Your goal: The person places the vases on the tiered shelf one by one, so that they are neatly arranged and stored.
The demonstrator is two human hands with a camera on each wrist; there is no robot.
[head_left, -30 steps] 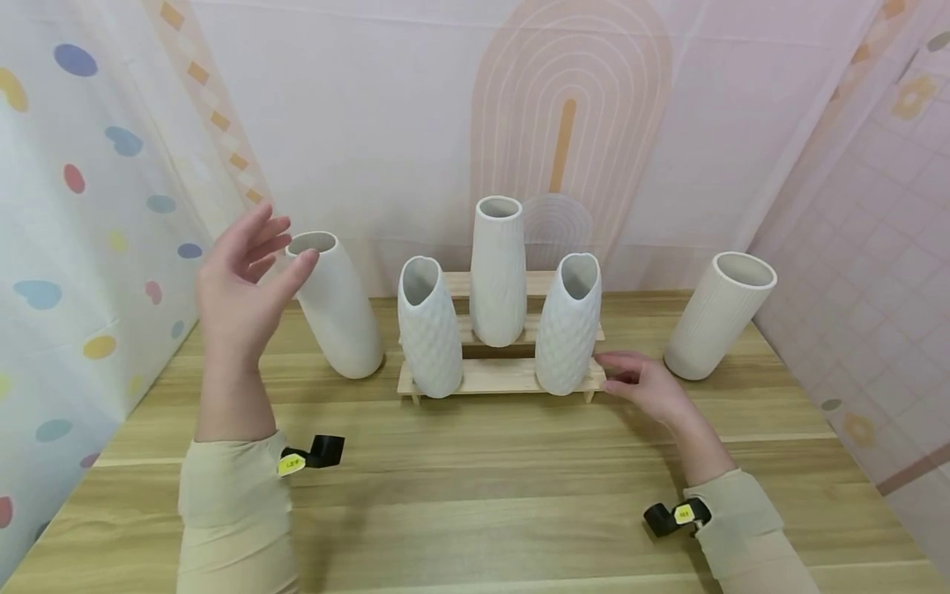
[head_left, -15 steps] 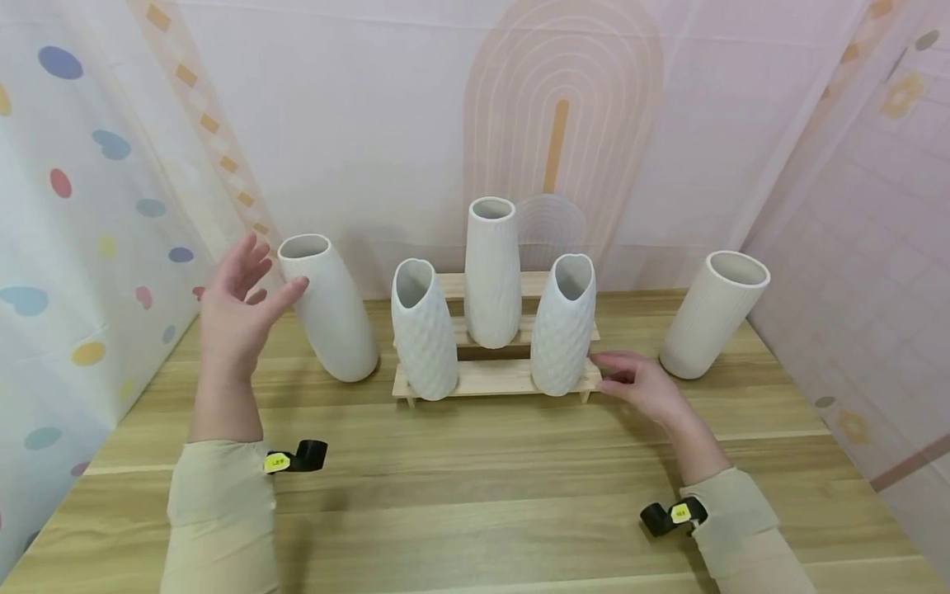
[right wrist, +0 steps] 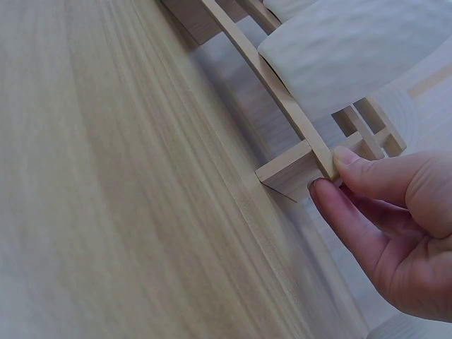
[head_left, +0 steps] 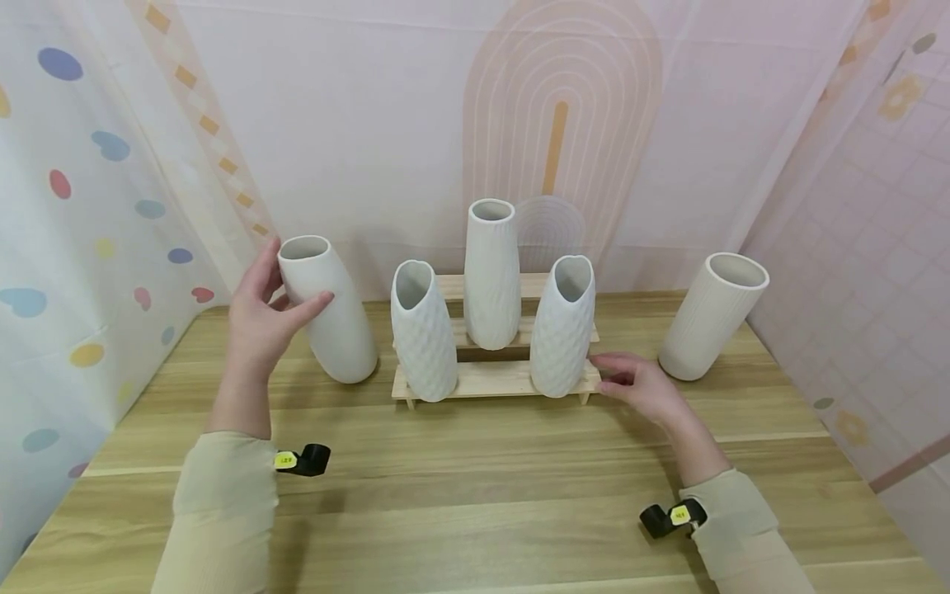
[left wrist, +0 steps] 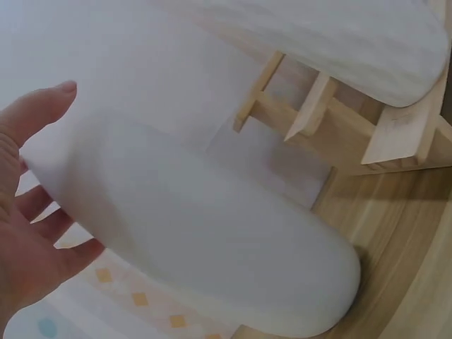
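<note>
A smooth white vase [head_left: 337, 318] stands on the table at the left. My left hand [head_left: 263, 318] is at its upper part, with fingers [left wrist: 53, 226] along the far side touching it. In the left wrist view the thumb looks raised off the vase. A tiered wooden stand [head_left: 493, 378] is in the middle, and my right hand [head_left: 647, 388] pinches the right end of its lowest board between thumb and fingers. Two textured white vases, a left one [head_left: 425, 338] and a right one [head_left: 562, 334], stand on that board. A taller ribbed vase [head_left: 492, 280] stands on the tier behind.
Another white vase [head_left: 711, 318], cylindrical and ribbed, stands on the table right of the stand. Patterned curtains [head_left: 356, 124] hang behind and at both sides of the wooden table [head_left: 475, 495].
My left hand has come down and to the right, from above and beside the smooth vase to touching it. My right hand keeps its pinch on the stand; the vases stay put.
</note>
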